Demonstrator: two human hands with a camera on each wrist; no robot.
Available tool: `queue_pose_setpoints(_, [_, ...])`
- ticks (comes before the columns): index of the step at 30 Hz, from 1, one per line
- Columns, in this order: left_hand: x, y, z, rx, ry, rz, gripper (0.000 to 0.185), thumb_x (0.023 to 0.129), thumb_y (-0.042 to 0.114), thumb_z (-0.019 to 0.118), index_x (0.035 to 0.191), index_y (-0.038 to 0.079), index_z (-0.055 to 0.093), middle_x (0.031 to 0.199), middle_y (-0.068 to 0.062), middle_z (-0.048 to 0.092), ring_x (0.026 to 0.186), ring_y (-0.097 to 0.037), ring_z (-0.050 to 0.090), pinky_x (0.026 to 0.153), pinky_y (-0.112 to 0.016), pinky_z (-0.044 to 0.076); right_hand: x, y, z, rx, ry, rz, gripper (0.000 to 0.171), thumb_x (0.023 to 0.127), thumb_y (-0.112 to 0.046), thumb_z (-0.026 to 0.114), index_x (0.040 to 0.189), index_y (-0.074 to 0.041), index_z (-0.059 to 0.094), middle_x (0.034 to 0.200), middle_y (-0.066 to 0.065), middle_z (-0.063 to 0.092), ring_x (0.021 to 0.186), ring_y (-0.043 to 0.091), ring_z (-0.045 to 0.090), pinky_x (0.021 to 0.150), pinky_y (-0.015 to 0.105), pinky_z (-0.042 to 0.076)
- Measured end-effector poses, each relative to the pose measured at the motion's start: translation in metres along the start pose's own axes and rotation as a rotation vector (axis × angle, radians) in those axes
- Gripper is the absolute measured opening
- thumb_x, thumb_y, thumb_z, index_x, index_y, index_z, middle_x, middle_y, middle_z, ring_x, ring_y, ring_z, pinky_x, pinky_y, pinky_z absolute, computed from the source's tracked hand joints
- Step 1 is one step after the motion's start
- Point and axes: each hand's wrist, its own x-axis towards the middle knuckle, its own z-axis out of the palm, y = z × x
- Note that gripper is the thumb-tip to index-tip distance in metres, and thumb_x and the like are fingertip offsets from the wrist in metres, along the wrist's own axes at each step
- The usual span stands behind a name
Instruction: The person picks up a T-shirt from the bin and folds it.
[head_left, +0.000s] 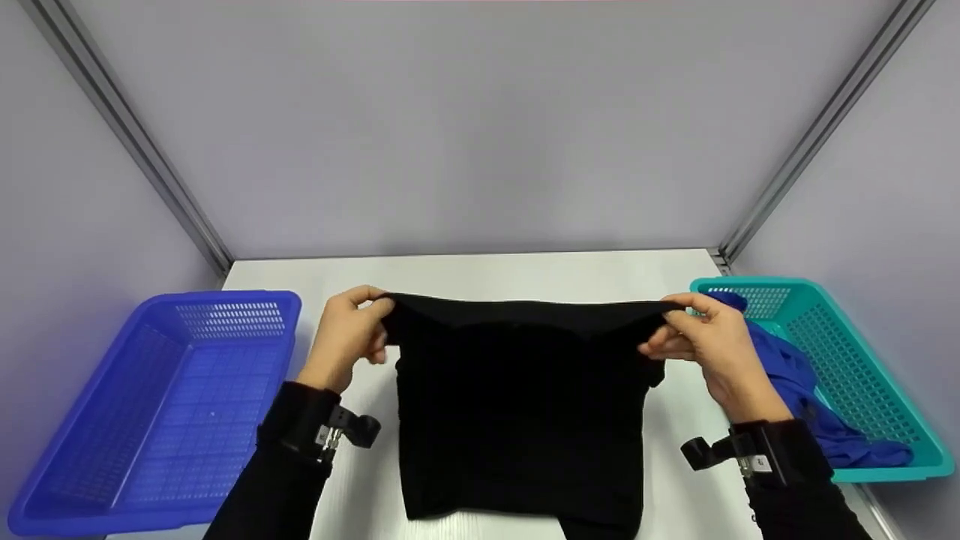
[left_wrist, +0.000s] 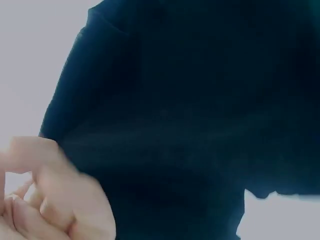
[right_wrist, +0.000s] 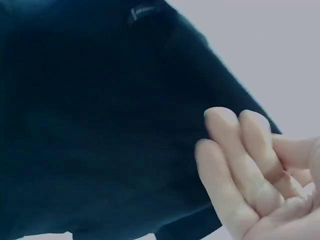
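Black garment [head_left: 517, 397] held up at frame centre over white worktop [head_left: 480, 274], left hand [head_left: 346, 334] & right hand [head_left: 709, 341] fingers pinching its top corners, blue basket [head_left: 161, 405] lower left, teal basket [head_left: 847, 352] w/ blue cloth [head_left: 795, 382] lower right, garment hiding most of worktop.

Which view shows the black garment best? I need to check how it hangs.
The head view: the whole black garment shows, stretched between the left hand and right hand, its lower edge on the table. The wrist views show only dark cloth up close, filling most of each frame beside blurred fingers.
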Motion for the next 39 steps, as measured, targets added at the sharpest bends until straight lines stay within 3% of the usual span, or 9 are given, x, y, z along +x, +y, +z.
queue_pose_setpoints(4, [0.0,0.0,0.002,-0.307,-0.107,-0.1,0.015,0.102,0.015,0.055,0.108,0.001,0.053,0.061,-0.009,0.063,0.052,-0.023,0.068,0.051,-0.032,0.057,0.003,0.007,-0.001,0.162,-0.022,-0.02,0.017,0.104,-0.011,0.059,0.113,0.003,0.06,0.072,0.011,0.072,0.073,0.032,0.076,0.08,0.047,0.061])
queue_pose_setpoints(11, [0.012,0.001,0.011,-0.408,-0.115,-0.082,0.015,0.103,0.013,0.055,0.111,0.001,0.051,0.08,-0.015,0.07,0.069,-0.031,0.075,0.066,-0.041,0.063,0.014,0.012,0.006,0.308,0.022,-0.04,0.008,0.105,-0.007,0.055,0.107,-0.002,0.059,0.069,0.011,0.071,0.074,0.033,0.076,0.082,0.046,0.061])
queue_pose_setpoints(14, [0.024,0.001,0.015,-0.477,-0.12,-0.042,0.028,0.105,0.011,0.053,0.13,0.002,0.046,0.117,-0.018,0.067,0.106,-0.032,0.072,0.089,-0.042,0.059,0.023,0.014,0.012,0.328,0.018,-0.059,0.027,0.106,-0.01,0.055,0.13,-0.001,0.055,0.109,0.009,0.075,0.111,0.023,0.071,0.105,0.041,0.05])
queue_pose_setpoints(16, [0.031,-0.001,0.018,-0.462,-0.154,0.015,0.055,0.105,0.011,0.054,0.155,0.014,0.03,0.156,-0.013,0.042,0.142,-0.028,0.047,0.113,-0.042,0.043,0.028,0.017,0.016,0.281,-0.032,-0.075,0.057,0.105,-0.014,0.057,0.157,-0.013,0.034,0.157,0.001,0.046,0.147,0.013,0.039,0.124,0.042,0.023])
queue_pose_setpoints(19, [0.039,-0.006,0.022,-0.273,-0.213,0.133,0.091,0.104,0.012,0.057,0.163,0.04,-0.006,0.171,0.006,-0.014,0.157,-0.022,-0.005,0.126,-0.048,0.005,0.033,0.025,0.02,0.108,-0.142,-0.114,0.09,0.104,-0.02,0.06,0.163,-0.038,-0.004,0.17,-0.012,-0.011,0.155,0.01,-0.013,0.125,0.045,-0.01])
queue_pose_setpoints(22, [0.038,-0.019,0.026,0.043,-0.206,0.224,0.094,0.101,0.012,0.057,0.161,0.044,-0.007,0.166,0.01,-0.029,0.154,-0.022,-0.023,0.123,-0.059,-0.006,0.029,0.04,0.025,-0.134,-0.179,-0.124,0.085,0.102,-0.025,0.063,0.163,-0.039,0.005,0.169,-0.013,-0.013,0.156,0.014,-0.015,0.124,0.051,-0.008])
queue_pose_setpoints(26, [0.029,-0.049,0.033,0.391,-0.179,0.313,0.073,0.099,0.009,0.056,0.164,0.022,0.024,0.171,-0.004,-0.012,0.155,-0.039,-0.014,0.119,-0.07,0.002,0.016,0.067,0.032,-0.386,-0.243,-0.154,0.066,0.102,-0.026,0.063,0.161,-0.021,0.033,0.171,-0.002,0.011,0.157,0.029,0.005,0.124,0.058,0.004])
queue_pose_setpoints(31, [0.003,-0.09,0.047,0.706,-0.222,0.428,0.034,0.096,0.003,0.062,0.13,0.002,0.066,0.149,-0.025,0.049,0.139,-0.055,0.038,0.115,-0.065,0.029,0.001,0.103,0.041,-0.666,-0.425,-0.201,0.054,0.101,-0.024,0.064,0.151,-0.008,0.05,0.163,0.013,0.036,0.152,0.044,0.021,0.119,0.065,0.016])
queue_pose_setpoints(39, [-0.045,-0.132,0.073,0.995,-0.649,0.506,0.047,0.091,0.036,0.073,0.136,0.025,0.066,0.121,0.002,0.059,0.111,-0.022,0.055,0.098,-0.046,0.05,-0.016,0.152,0.045,-0.921,-0.738,-0.188,0.066,0.092,-0.02,0.071,0.153,-0.01,0.047,0.162,0.02,0.034,0.148,0.056,0.019,0.112,0.078,0.016])
